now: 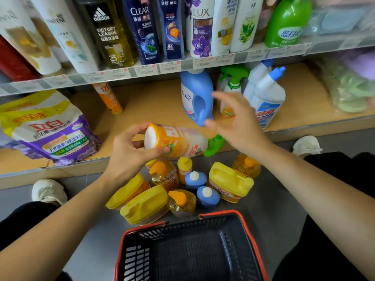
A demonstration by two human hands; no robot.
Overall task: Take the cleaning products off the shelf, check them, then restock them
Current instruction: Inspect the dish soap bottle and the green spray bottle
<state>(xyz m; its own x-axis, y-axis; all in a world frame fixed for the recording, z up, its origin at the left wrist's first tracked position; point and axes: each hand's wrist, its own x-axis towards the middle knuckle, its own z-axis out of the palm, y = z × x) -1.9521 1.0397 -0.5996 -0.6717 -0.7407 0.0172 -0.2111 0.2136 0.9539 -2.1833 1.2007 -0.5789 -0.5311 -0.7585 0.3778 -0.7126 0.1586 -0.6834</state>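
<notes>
My left hand [129, 151] grips the base end of a white and orange spray bottle [180, 141], held sideways with its green trigger head pointing right. My right hand [237, 122] hovers just above the bottle's neck, fingers spread and holding nothing. On the wooden lower shelf [154, 102] stand a blue detergent jug [197, 98], another green-trigger spray bottle [231, 92], two white toilet-cleaner bottles with blue caps [267, 96], an orange bottle [108, 98] and a purple and yellow powder bag [48, 128]. Several yellow jugs and orange bottles [178, 185] stand on the floor.
A dark shopping basket with a red rim [251, 236] sits on the grey floor in front of me. Shampoo and body-wash bottles [146, 29] fill the upper shelf. My white shoes [48, 191] rest on either side of the floor bottles.
</notes>
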